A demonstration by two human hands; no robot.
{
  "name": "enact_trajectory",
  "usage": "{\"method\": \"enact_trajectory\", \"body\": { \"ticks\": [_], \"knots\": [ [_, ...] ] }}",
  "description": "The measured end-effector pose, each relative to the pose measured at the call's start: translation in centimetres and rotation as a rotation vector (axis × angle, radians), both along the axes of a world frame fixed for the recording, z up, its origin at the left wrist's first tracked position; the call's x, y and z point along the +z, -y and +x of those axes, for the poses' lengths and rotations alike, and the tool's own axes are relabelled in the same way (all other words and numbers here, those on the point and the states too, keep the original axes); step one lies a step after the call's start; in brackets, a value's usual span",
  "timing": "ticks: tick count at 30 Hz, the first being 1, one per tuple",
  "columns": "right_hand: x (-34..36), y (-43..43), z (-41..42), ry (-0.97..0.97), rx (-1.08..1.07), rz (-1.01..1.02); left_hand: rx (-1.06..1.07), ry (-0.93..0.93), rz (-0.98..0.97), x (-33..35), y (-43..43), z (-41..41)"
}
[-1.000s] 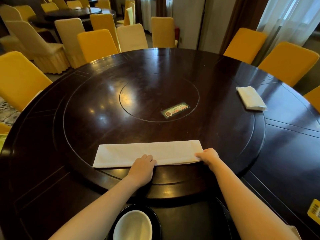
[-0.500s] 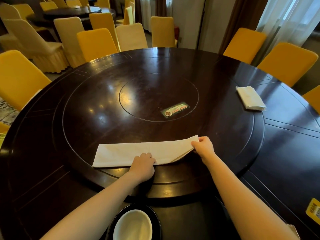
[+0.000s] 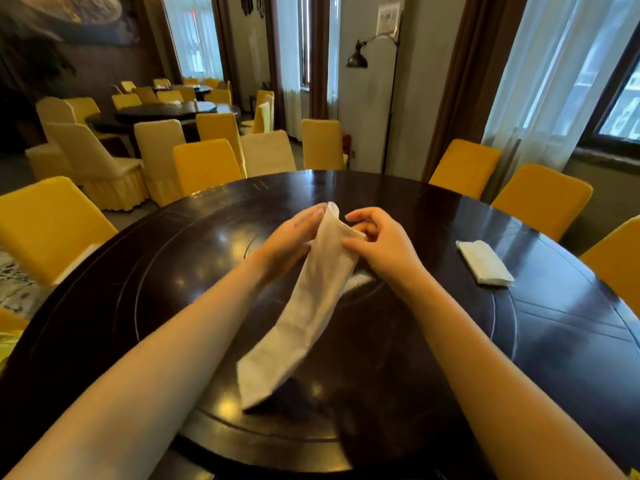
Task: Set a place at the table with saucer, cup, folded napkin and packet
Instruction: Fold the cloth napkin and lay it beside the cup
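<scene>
A long white napkin [image 3: 308,306], folded into a strip, hangs lifted above the dark round table [image 3: 554,341]. Its lower end touches the turntable near the front. My right hand [image 3: 377,247] pinches the strip's top end between thumb and fingers. My left hand [image 3: 291,240] lies flat against the strip's left side with straight fingers. The saucer, cup and packet are out of view.
A second folded white napkin [image 3: 485,263] lies on the table at the right. Yellow and cream covered chairs [image 3: 207,164] ring the table. Another set table stands at the back left. Curtained windows fill the right wall.
The napkin strip lay flat across the turntable; now both hands have raised it so it hangs on end. The camera has tilted up, so the cup and saucer have left the view.
</scene>
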State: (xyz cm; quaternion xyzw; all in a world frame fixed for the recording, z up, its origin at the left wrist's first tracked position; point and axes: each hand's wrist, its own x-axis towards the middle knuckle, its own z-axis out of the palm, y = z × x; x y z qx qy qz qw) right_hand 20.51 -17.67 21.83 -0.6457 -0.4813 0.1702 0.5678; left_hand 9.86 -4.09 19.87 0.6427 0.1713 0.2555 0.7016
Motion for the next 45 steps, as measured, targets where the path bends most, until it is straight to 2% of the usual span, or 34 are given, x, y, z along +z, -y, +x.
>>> {"method": "enact_trajectory", "body": {
  "ticks": [2, 7, 13, 16, 19, 24, 29, 32, 35, 38, 41, 45],
  "knots": [
    [3.0, 0.0, 0.0, 0.086, 0.012, 0.020, -0.002, 0.025, 0.121, 3.0, -0.3, -1.0],
    [8.7, 0.2, 1.0, 0.263, -0.066, 0.002, 0.136, 0.098, 0.255, 7.5, -0.3, -3.0],
    [13.8, 1.1, 2.6, 0.509, -0.087, -0.162, 0.163, 0.116, 0.404, 11.0, 1.5, -2.9],
    [15.2, 1.9, 3.4, 0.563, -0.087, -0.249, 0.172, 0.095, 0.447, 12.4, 2.3, -2.6],
    [15.7, 2.7, 4.0, 0.547, -0.036, -0.291, 0.200, 0.043, 0.496, 13.4, 2.7, -2.4],
    [14.9, 3.1, 4.9, 0.341, 0.065, -0.281, 0.245, -0.090, 0.578, 14.2, 3.0, -2.4],
    [13.4, 0.9, 5.4, 0.155, 0.087, -0.269, 0.315, -0.188, 0.560, 13.2, 1.5, -1.4],
    [11.7, -1.6, 5.8, 0.082, 0.053, -0.271, 0.307, -0.231, 0.487, 12.0, -0.3, -0.5],
    [9.9, -4.3, 6.1, 0.115, -0.064, -0.248, 0.315, -0.223, 0.423, 11.0, -2.1, 0.7],
    [9.1, -6.5, 6.6, 0.201, -0.146, -0.134, 0.391, -0.162, 0.445, 10.7, -3.3, 1.7],
    [9.2, -7.4, 7.0, 0.267, -0.196, 0.028, 0.449, -0.073, 0.534, 11.2, -3.7, 2.1],
    [7.7, -6.0, 6.2, 0.394, -0.177, 0.171, 0.461, -0.050, 0.695, 10.1, -2.1, 0.3]
  ]
}}
